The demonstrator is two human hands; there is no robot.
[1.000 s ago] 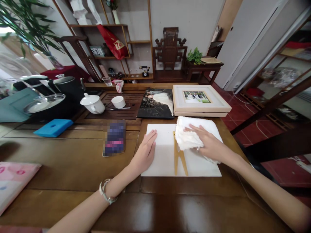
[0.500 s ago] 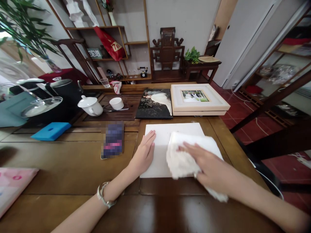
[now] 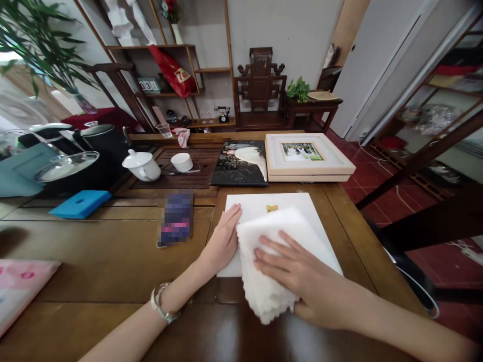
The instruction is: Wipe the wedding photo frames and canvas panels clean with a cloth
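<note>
A white rectangular board (image 3: 249,203) lies flat on the wooden table, with a small gold bow-shaped piece (image 3: 271,208) near its far edge. My left hand (image 3: 224,234) rests stretched out along the board's left edge, fingers flat, holding nothing. Over the board's near part and its front edge is a folded white cloth (image 3: 256,281) with a ruffled border. My right hand (image 3: 292,266) presses down on this cloth, fingers spread across its top and the thumb at its near edge. The cloth hides much of the board.
Behind the board are a black photo panel (image 3: 241,168) and a pale wooden photo frame (image 3: 313,173). Left of it lie a blurred-out phone-sized item (image 3: 176,218) and a blue block (image 3: 80,203). A lidded white bowl (image 3: 142,166) and white cup (image 3: 181,162) stand on the tea tray (image 3: 141,182).
My right hand has slid the cloth left and toward me across the board. The gold piece has come into sight. My left hand has stayed in place.
</note>
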